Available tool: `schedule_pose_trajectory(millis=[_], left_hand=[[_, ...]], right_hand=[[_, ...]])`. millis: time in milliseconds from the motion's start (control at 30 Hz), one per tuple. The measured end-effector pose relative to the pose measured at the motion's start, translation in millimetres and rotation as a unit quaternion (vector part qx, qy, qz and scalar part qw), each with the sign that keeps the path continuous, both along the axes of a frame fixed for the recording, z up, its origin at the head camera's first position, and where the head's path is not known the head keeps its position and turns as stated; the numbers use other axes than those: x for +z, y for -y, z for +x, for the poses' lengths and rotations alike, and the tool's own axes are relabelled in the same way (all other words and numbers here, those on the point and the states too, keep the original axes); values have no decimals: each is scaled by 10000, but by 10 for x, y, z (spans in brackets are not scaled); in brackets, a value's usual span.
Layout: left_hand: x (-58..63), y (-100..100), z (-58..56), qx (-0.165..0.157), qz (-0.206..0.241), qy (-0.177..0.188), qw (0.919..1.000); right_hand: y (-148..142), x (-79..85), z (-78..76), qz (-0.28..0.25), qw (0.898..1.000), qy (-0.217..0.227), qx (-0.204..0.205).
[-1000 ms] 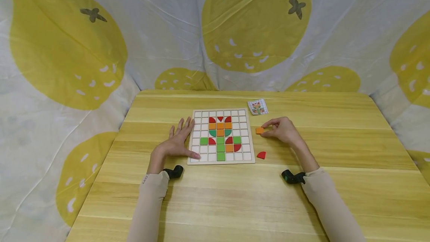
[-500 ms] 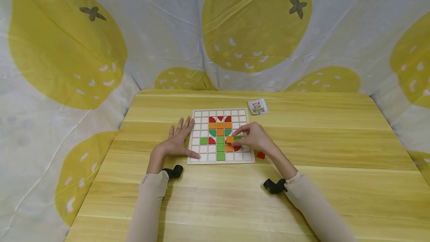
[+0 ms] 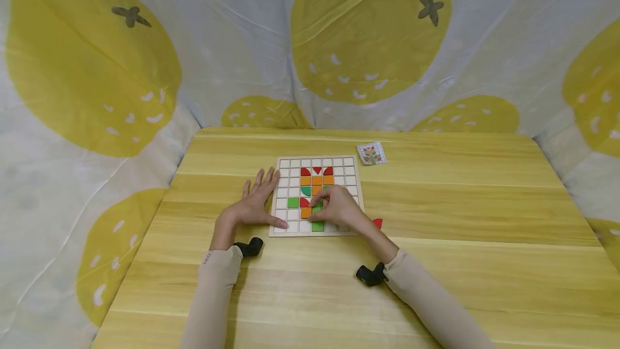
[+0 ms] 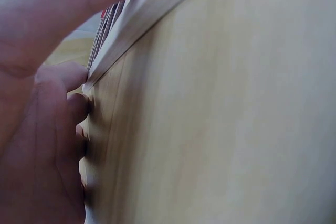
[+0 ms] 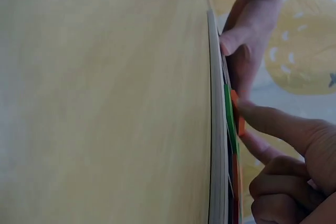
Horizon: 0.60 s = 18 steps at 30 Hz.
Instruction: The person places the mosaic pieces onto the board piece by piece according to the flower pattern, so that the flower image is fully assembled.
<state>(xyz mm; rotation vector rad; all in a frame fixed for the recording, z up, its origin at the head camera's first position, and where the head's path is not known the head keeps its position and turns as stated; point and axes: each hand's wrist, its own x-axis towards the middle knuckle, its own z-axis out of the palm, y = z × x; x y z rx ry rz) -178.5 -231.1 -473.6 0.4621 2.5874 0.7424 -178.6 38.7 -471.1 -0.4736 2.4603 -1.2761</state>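
A wooden grid board [image 3: 345, 172] carries red, orange and green tiles laid out like a flower. My right hand [image 3: 341, 210] reaches over it, pinching an orange square tile [image 3: 305, 213] between thumb and forefinger. The tile is just below a red quarter-round tile [image 3: 304, 202], left of the green column. In the right wrist view this orange tile [image 5: 240, 121] stands slightly above its neighbours. My left hand [image 3: 252, 206] has its fingers spread along the board's left edge, its thumb on the lower left corner. The right hand hides part of the pattern's right side.
Right of the board lies a loose red quarter-round tile [image 3: 378, 223], partly behind the right wrist. A small picture card [image 3: 372, 153] with a flower pattern is near the board's upper right corner. A lemon-print cloth [image 3: 368, 31] hangs behind the table [image 3: 460, 193].
My right hand has carried the orange square tile from the table right of the board leftward across the pattern to the lower left part. The left hand has stayed in place.
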Motion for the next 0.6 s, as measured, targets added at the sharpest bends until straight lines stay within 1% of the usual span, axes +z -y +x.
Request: schedule_pose_trajectory(millis=[200, 433, 600], left_hand=[[15, -13, -6, -75, 2, -56, 10000], [27, -17, -1, -33, -44, -7, 10000], [15, -15, 2, -23, 5, -43, 10000]], right_hand=[[-2, -12, 3, -43, 9999, -16, 103], [-22, -38, 1, -185, 9994, 179, 213], [-6, -37, 7, -112, 9996, 68, 256]])
